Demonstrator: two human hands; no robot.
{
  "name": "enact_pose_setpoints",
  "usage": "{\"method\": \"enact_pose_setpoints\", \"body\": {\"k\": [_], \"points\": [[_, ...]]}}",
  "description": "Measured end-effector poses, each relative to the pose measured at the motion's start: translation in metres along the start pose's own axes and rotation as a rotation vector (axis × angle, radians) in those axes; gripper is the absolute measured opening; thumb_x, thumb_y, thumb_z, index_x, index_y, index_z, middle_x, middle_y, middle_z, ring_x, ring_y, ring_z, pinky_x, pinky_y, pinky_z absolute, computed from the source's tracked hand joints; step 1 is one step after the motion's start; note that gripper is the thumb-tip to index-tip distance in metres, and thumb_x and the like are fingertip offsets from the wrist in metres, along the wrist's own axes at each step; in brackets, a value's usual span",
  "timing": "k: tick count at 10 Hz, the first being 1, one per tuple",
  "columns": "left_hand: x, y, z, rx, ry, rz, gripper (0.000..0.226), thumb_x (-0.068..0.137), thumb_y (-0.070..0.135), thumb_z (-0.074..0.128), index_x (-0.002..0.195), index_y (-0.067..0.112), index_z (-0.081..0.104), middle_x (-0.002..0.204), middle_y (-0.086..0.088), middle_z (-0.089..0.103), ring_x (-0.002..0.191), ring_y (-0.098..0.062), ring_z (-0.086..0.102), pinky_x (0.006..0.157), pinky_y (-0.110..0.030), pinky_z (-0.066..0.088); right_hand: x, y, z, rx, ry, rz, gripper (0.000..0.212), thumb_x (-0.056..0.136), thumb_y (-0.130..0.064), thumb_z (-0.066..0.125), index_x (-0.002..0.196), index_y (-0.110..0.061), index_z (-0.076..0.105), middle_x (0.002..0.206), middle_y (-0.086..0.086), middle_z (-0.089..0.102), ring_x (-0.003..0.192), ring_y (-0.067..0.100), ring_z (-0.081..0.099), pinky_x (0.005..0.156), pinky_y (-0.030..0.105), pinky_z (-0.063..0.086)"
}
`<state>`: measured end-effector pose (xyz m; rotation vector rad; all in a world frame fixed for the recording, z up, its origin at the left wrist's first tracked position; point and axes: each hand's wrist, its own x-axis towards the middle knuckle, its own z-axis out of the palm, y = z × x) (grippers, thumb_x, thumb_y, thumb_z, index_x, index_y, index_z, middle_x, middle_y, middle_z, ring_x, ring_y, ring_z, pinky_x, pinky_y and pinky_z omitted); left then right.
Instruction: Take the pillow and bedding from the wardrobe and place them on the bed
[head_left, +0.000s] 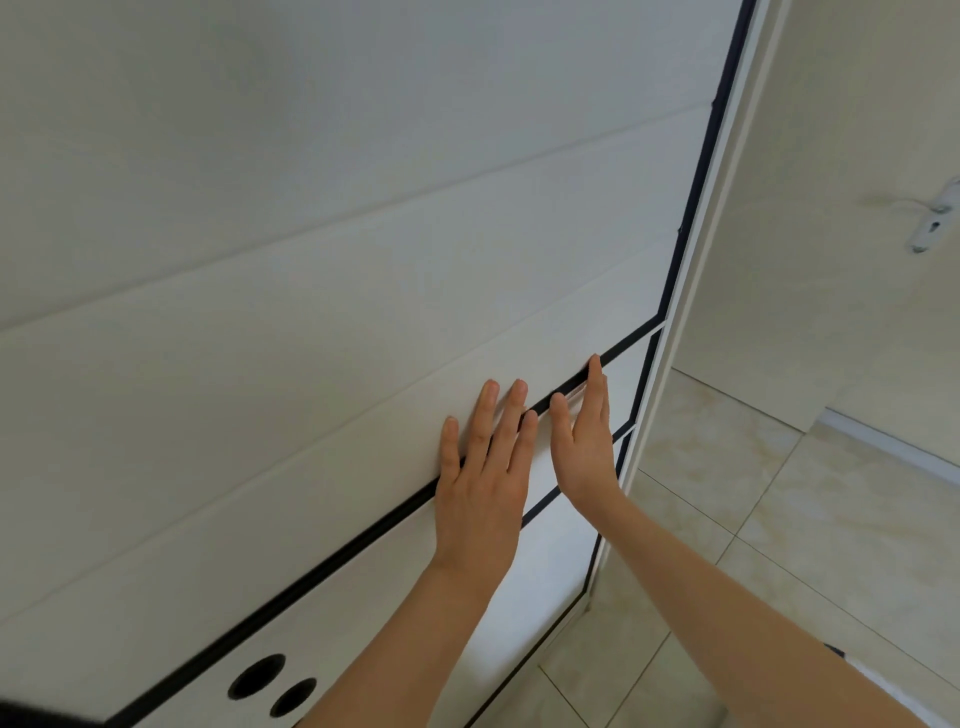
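A white wardrobe (322, 270) with black gaps between its panels fills most of the view, and its doors look shut. My left hand (480, 478) lies flat against a door panel, fingers spread, across the black gap. My right hand (584, 436) stands edge-on just to the right, fingertips at the same black gap beside a small lower panel. Neither hand holds anything. No pillow, bedding or bed is in view.
Two round black finger holes (272, 683) sit in a lower panel at the bottom left. Beige floor tiles (727, 519) lie to the right. A pale room door with a metal lever handle (935, 218) stands at the right edge.
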<state>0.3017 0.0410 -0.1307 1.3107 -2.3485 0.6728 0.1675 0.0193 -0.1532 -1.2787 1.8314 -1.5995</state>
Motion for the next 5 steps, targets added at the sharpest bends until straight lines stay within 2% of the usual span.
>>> {"method": "enact_pose_setpoints", "body": {"k": [1,2,3,4,5], "points": [[-0.002,-0.004,-0.008,-0.066,-0.004,0.035,0.084,0.069,0.005,0.071,0.147,0.018,0.043,0.163,-0.007,0.017,0.151,-0.031,0.003,0.119,-0.052,-0.005,-0.001,-0.004,-0.008,-0.022,-0.002,0.055,0.063,0.099,-0.043,0.04,0.152,-0.032,0.008,0.16,-0.007,0.02,0.145,0.015,0.022,0.117,0.038,0.023],[-0.006,-0.009,-0.015,-0.127,0.017,0.092,0.072,0.073,0.006,0.069,0.141,0.017,0.048,0.162,-0.008,0.021,0.151,-0.029,0.009,0.119,-0.052,-0.002,-0.012,-0.01,-0.014,-0.044,0.002,0.1,0.06,0.1,-0.035,0.04,0.153,-0.026,0.013,0.158,-0.003,0.027,0.142,0.019,0.031,0.115,0.043,0.028],[-0.01,-0.014,-0.017,-0.239,0.095,0.15,0.059,0.077,0.003,0.063,0.134,0.014,0.055,0.158,-0.009,0.033,0.15,-0.029,0.017,0.12,-0.052,0.002,-0.034,-0.014,-0.023,-0.088,-0.001,0.147,0.054,0.1,-0.024,0.042,0.151,-0.019,0.023,0.152,0.001,0.037,0.138,0.019,0.037,0.112,0.037,0.032],[-0.02,-0.016,-0.011,-0.438,0.166,0.219,0.047,0.082,-0.001,0.055,0.128,0.007,0.058,0.149,-0.011,0.047,0.147,-0.032,0.025,0.119,-0.049,0.022,-0.056,-0.015,-0.034,-0.156,0.016,0.159,0.048,0.1,-0.021,0.043,0.147,-0.016,0.033,0.144,0.001,0.047,0.13,0.017,0.045,0.1,0.026,0.035],[-0.042,-0.019,-0.008,-0.667,0.166,0.188,0.041,0.086,0.0,0.053,0.126,0.005,0.06,0.133,-0.008,0.059,0.138,-0.026,0.043,0.111,-0.036,0.039,-0.075,-0.019,-0.049,-0.143,0.049,0.2,0.044,0.1,-0.022,0.044,0.143,-0.015,0.041,0.14,0.003,0.051,0.128,0.016,0.047,0.096,0.022,0.034]]}}
